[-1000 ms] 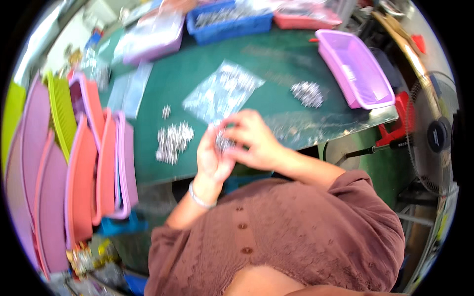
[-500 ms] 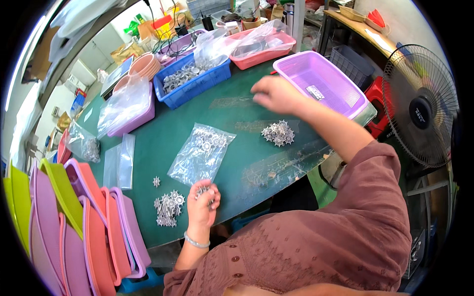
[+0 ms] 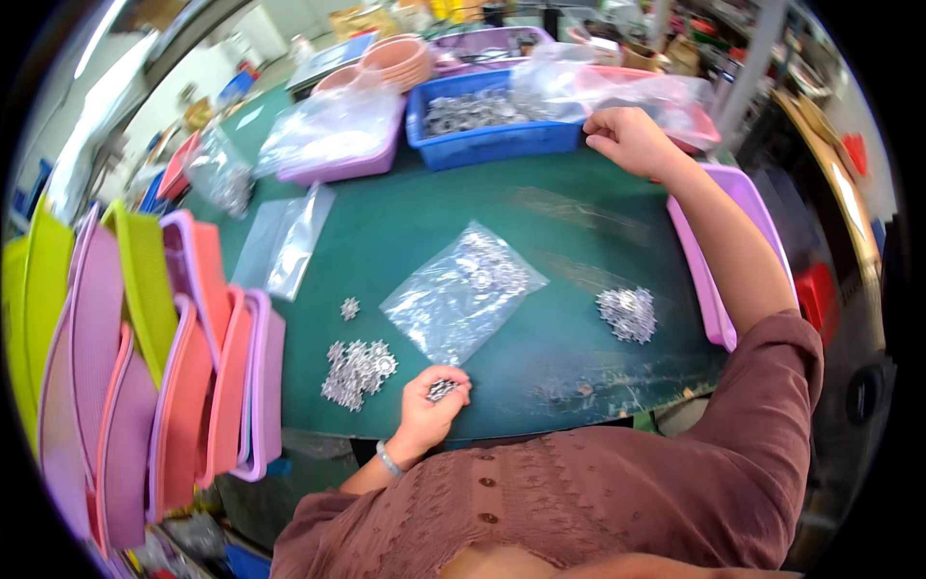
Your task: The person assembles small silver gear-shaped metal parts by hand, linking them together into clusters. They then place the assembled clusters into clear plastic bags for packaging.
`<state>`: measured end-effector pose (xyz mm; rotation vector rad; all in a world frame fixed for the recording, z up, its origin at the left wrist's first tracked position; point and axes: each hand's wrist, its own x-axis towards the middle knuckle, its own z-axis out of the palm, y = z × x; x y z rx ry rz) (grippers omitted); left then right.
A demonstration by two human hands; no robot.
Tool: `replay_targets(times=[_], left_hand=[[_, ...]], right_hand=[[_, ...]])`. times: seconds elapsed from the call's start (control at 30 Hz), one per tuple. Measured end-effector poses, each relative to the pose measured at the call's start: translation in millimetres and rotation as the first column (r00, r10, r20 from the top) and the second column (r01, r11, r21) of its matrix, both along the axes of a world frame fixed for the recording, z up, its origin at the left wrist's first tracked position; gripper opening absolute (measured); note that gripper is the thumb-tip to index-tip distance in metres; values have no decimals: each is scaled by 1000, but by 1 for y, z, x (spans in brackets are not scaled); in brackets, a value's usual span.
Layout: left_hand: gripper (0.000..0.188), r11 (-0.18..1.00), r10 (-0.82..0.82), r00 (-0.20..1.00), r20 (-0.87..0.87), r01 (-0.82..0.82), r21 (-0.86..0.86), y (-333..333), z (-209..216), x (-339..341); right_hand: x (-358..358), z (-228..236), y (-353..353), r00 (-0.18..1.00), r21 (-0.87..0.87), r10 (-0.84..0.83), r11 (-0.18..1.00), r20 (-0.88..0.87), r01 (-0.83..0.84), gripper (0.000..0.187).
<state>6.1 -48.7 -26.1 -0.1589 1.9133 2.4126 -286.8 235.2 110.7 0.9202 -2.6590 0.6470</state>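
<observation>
My left hand, with a bracelet at the wrist, is at the table's near edge. Its fingers are curled round several small silver metal pieces shaped like ship's wheels. Just beyond it lies a clear plastic bag with more such pieces in its far end. Left of the hand is a loose pile of silver pieces, with a single piece behind it. My right hand hovers by the blue bin's right corner, fingers bent together; what they hold, if anything, is hidden. A third heap lies on the right.
The blue bin of grey metal parts stands at the back, beside a pink tray under plastic. A purple basket sits on the right edge. Flat clear bags lie left. Stacked coloured trays stand at far left.
The view has swung to the right. My right hand has moved from above the table near the purple basket to the blue bin's corner. My left hand still holds its silver pieces.
</observation>
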Motion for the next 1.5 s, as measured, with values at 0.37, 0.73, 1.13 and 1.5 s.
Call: replay_targets(times=[0.37, 0.73, 1.13, 1.5], left_hand=[[12, 950, -71, 997, 28, 58, 308, -21, -3, 2], [15, 955, 148, 974, -173, -95, 280, -94, 65, -10], [19, 946, 301, 902, -309, -241, 218, -127, 80, -84], [16, 941, 331, 908, -256, -298, 162, -134, 57, -89]], right_hand=[[-61, -40, -243, 949, 64, 314, 948, -22, -312, 21], [-110, -70, -346, 989, 175, 109, 980, -103, -90, 27], [-154, -44, -350, 993, -141, 3, 990, -120, -20, 17], [-127, -66, -368, 885, 137, 451, 890, -116, -435, 23]])
